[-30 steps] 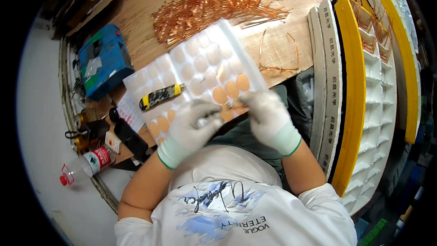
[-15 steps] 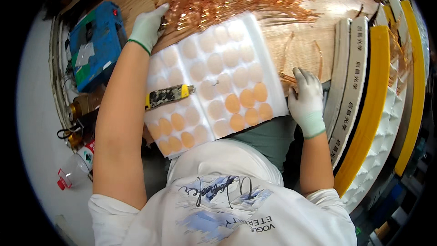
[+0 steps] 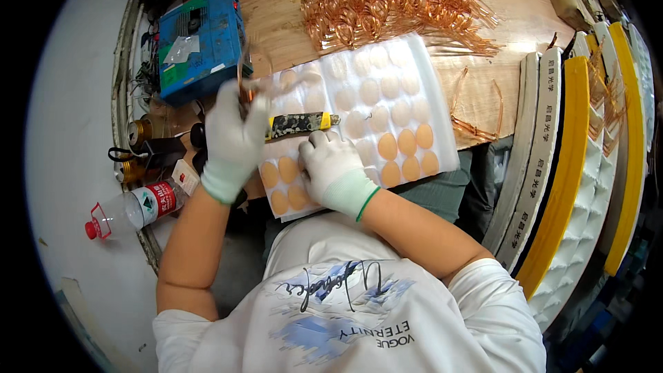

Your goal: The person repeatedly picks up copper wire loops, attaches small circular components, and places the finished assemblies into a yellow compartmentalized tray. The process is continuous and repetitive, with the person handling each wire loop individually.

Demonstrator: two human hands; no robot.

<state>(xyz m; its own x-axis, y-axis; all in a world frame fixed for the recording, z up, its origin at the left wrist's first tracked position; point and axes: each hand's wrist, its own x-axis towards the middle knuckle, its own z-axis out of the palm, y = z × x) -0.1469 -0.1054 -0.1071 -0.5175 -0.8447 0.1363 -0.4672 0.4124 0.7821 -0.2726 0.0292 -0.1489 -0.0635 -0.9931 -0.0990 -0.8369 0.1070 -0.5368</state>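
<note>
My left hand, in a white glove, is raised over the left edge of the white sheets. Its fingers close round a copper-coloured wire eyeglass frame, smeared by motion. My gloved right hand rests on the sheets with bent fingers slightly apart; whatever lies under the fingertips is hidden. Rows of oval discs cover the sheets, some tan, others paler. Just above my right hand lies a utility knife with a yellow and dark patterned handle. Beyond the sheets is a pile of copper-coloured wire frames.
A worn blue box stands at the far left of the wooden table. Nearer lies a plastic bottle with a red cap. A few copper wire frames lie right of the sheets, beside stacked white and yellow racks.
My left hand has come back from the pile with an eyeglass frame in it. My right hand has moved left, from beside the loose frames onto the sheets. The view has shifted.
</note>
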